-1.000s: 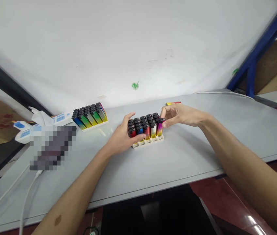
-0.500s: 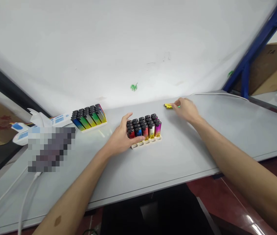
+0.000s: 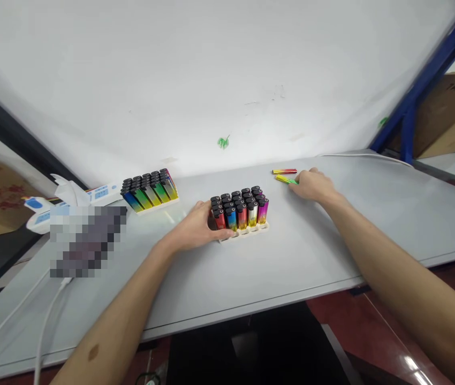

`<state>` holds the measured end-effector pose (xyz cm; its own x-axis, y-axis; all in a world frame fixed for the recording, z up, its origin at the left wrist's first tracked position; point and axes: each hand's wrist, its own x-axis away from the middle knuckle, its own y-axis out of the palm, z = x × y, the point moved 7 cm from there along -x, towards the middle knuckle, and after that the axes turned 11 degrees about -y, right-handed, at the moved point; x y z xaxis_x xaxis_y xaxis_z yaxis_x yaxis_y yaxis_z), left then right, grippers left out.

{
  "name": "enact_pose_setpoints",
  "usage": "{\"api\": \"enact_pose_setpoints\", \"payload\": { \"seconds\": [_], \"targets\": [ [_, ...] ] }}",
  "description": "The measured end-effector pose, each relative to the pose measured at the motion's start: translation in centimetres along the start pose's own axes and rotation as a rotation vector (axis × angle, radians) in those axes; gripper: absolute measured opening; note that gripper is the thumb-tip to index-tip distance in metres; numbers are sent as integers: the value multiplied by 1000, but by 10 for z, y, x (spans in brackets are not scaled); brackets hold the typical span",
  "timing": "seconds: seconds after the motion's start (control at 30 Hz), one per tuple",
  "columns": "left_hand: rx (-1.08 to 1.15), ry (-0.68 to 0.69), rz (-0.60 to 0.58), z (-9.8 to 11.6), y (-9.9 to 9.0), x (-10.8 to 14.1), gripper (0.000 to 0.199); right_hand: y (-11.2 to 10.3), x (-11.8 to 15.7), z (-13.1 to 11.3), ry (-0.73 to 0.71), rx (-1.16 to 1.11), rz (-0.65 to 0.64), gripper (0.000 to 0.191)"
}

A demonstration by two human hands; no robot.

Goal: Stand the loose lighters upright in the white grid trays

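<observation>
My left hand (image 3: pixel 198 229) is closed around the left end of a white lighter tray (image 3: pixel 244 232), its thumb along the front. Several black-topped lighters (image 3: pixel 242 214) stand upright in rows in that tray, in shiny red, blue, silver and purple. In front of them the nearest row of holes shows. To the right, my right hand (image 3: pixel 312 183) pinches the green end of a yellow-green lighter (image 3: pixel 282 179) lying on the table; that end is partly hidden by the fingers. Just behind it lies a red-and-yellow lighter (image 3: pixel 284 171), apart from the hand.
A second full tray of lighters (image 3: pixel 150 191) stands at the back left. Near it are a power strip (image 3: pixel 101 193) with plugs, a blurred-out dark object (image 3: pixel 91 240) and white cables (image 3: pixel 48 313). A wall (image 3: pixel 195 96) bounds the back of the grey table (image 3: pixel 292 256).
My right hand has shifted slightly right and toward me, uncovering the red-and-yellow lighter; the yellow-green one is now angled. My left hand's fingers have closed in on the tray's left end.
</observation>
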<state>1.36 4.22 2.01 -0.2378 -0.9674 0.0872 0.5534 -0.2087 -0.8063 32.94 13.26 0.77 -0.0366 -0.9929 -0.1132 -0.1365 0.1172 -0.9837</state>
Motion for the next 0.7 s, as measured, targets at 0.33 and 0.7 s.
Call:
{"api": "enact_pose_setpoints", "payload": {
  "seconds": [0.33, 0.7],
  "targets": [
    [-130, -31, 86, 3, -4, -1, 45, -16, 7, -43, -222, -1275, 144, 16],
    [-164, -77, 158, -8, -7, -9, 45, 11, 25, -81, -176, -1470, -184, 45]
  ]
}}
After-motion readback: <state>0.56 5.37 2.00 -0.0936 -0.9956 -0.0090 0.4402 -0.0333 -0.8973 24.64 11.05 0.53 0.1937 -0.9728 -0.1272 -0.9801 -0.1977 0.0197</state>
